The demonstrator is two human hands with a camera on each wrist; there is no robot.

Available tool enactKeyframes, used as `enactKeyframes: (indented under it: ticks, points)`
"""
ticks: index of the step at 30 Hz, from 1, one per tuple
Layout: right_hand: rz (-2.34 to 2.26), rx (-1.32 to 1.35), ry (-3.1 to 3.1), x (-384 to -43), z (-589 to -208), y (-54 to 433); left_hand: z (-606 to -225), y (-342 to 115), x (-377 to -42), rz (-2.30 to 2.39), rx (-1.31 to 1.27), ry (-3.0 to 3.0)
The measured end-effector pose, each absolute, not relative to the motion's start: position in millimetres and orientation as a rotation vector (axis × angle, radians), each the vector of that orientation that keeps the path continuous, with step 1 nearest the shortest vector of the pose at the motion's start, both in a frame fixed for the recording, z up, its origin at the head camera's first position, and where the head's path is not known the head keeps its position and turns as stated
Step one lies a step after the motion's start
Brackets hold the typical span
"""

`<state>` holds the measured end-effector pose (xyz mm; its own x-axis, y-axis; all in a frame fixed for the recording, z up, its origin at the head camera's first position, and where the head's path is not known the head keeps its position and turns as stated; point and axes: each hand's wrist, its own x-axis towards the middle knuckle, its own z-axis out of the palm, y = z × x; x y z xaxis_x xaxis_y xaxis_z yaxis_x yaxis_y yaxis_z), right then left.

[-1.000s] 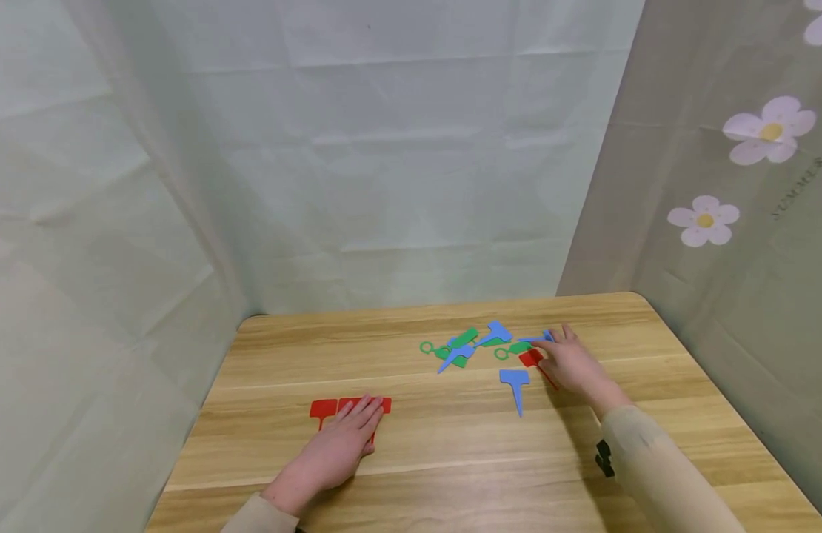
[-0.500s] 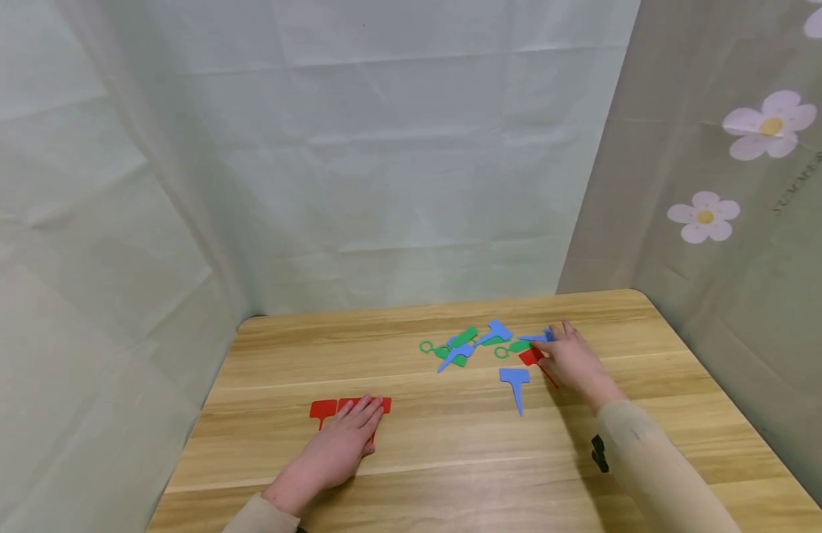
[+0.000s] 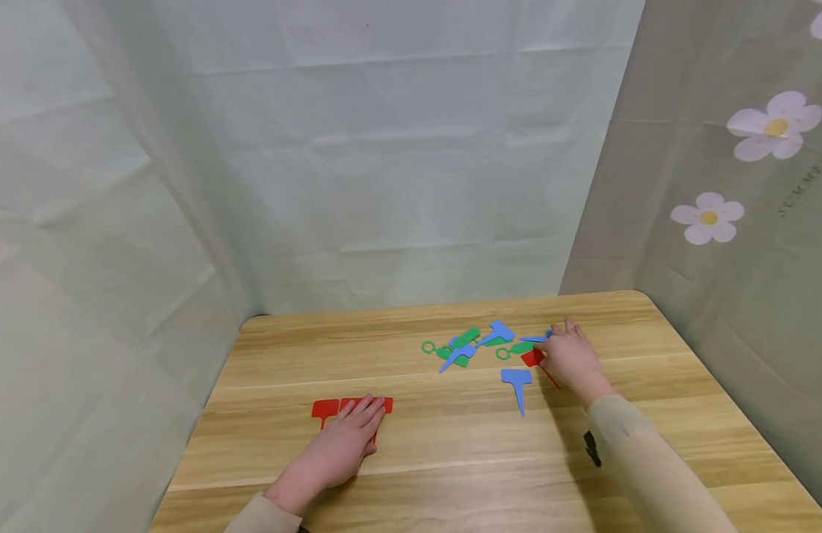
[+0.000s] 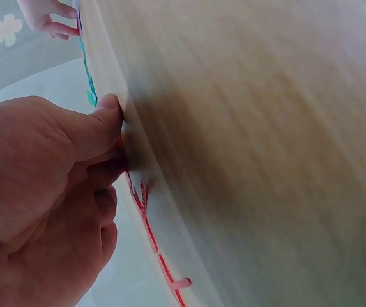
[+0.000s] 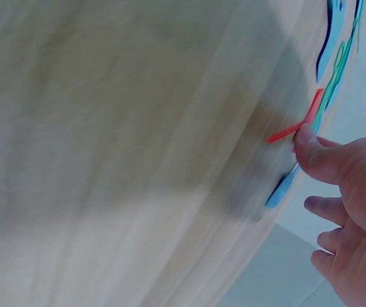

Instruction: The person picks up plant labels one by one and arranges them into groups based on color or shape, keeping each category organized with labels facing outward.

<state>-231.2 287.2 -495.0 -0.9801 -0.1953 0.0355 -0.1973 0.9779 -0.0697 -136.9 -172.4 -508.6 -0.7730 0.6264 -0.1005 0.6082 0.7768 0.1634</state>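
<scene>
My left hand lies with its fingers extended over red T-shaped plant labels set side by side at the left of the table. Their thin stems are partly under the hand; a toothed red stem shows in the left wrist view. At the right, my right hand pinches the head of another red plant label between thumb and forefinger. That label stays at the table surface, its thin stem slanting toward me. Beside those fingers lie a green ring-ended tag and a blue T-shaped label.
A loose pile of green tags and blue labels overlaps at the table's back middle. One blue label lies apart, nearer me. Fabric walls enclose the wooden table at back and sides.
My right hand has shifted slightly at the red label, its forearm swinging a little to the left. The left hand and the labels stay where they were.
</scene>
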Motion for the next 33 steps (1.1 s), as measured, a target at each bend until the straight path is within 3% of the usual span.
enactKeyframes:
  ticks: [33]
  points:
    - [0.183,0.127,-3.233,-251,-485,274,-510,-170,-139,0.17,0.967,2.818]
